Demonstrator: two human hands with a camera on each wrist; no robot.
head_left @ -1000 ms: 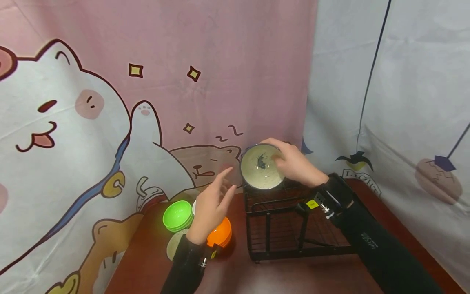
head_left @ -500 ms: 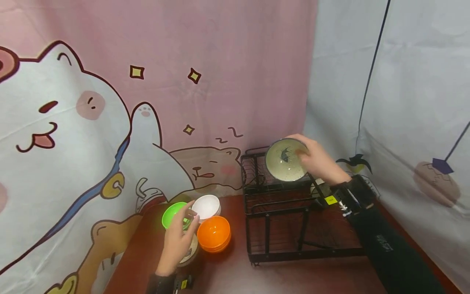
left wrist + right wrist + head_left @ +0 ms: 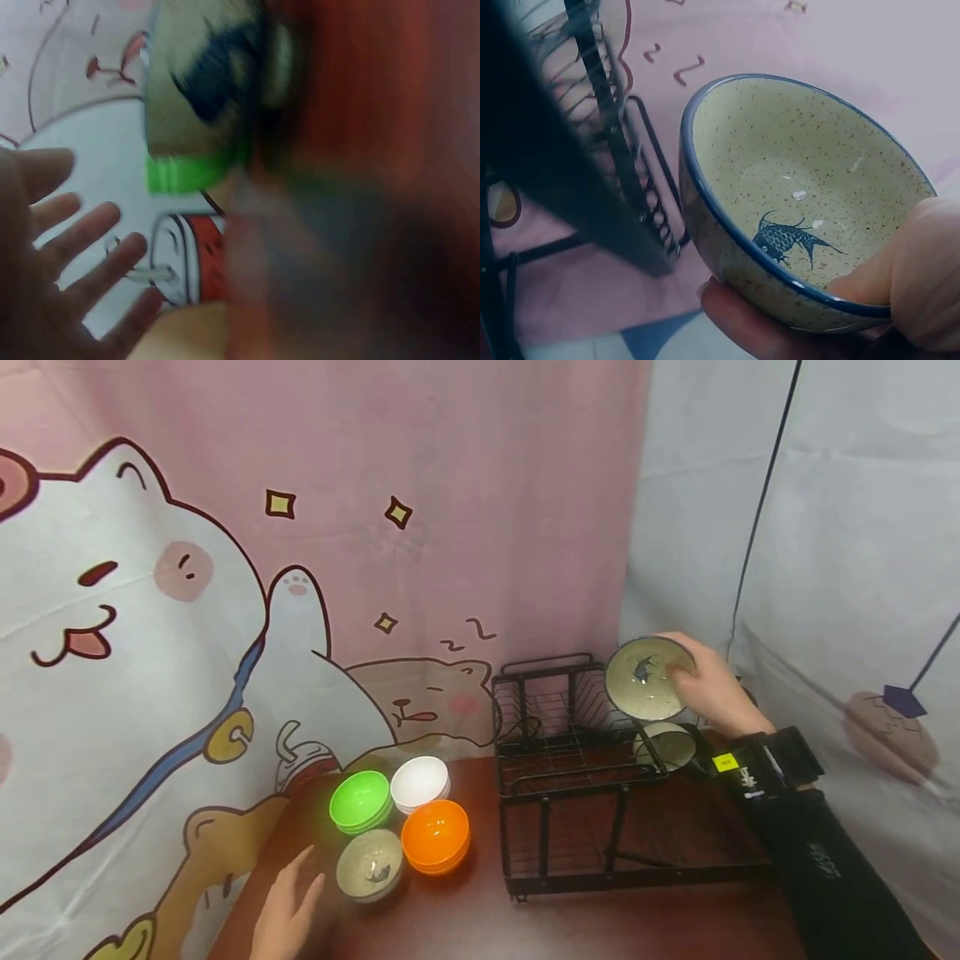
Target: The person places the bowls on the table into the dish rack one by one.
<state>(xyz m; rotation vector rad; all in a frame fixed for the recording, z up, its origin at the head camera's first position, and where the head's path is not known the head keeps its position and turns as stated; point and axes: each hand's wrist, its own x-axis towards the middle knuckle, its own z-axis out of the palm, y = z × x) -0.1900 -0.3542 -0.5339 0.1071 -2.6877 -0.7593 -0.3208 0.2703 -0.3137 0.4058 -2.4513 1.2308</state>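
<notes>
My right hand (image 3: 716,685) grips a speckled cream bowl (image 3: 633,697) by its rim, thumb inside and fingers beneath. The bowl is tilted, so its blue rim and dark fish drawing show; the right wrist view has the same bowl (image 3: 810,150) up close. It is above the right part of a black wire dish rack (image 3: 562,793). Below it, a similar bowl (image 3: 667,747) sits on the rack, partly covered by the frame. Holding nothing, my left hand (image 3: 285,910) is low at the left with fingers spread, beside a speckled bowl (image 3: 369,867) on the table.
Green bowls (image 3: 360,802), white bowls (image 3: 420,782) and orange bowls (image 3: 437,837) stand stacked on the red-brown table (image 3: 450,918), left of the rack. A printed curtain (image 3: 450,552) hangs behind the table and along its right side.
My right hand has carried the bowl rightward across the rack. My left hand has drawn back down and left, away from the rack and past the stacked bowls.
</notes>
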